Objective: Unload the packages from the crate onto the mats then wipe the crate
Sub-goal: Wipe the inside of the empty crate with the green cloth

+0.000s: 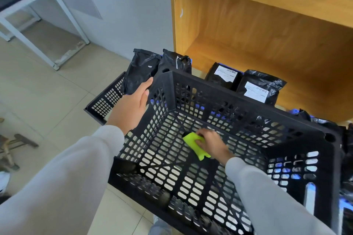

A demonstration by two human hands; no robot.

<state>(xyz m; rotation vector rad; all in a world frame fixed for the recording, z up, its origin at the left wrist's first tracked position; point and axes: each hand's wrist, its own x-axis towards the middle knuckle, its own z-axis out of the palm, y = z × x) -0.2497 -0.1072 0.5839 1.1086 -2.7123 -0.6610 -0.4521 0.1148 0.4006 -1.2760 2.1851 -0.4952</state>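
Observation:
A black perforated plastic crate (248, 105) fills the middle of the view, with no packages inside. My left hand (131, 105) grips the crate's left rim near its far corner. My right hand (212, 144) is down inside the crate, holding a yellow-green cloth (193, 144) against the slotted bottom. Beyond the far wall lie several black plastic packages (141, 70), two of them bearing white shipping labels (256, 91). Bits of blue mat (284, 170) show through the crate's holes under the packages.
A second black crate (105, 99) sits on the tiled floor left of mine. A wooden shelf unit (248, 30) stands behind the packages. A white metal table frame (38, 25) is at the far left. More black bags (345, 168) lie at the right edge.

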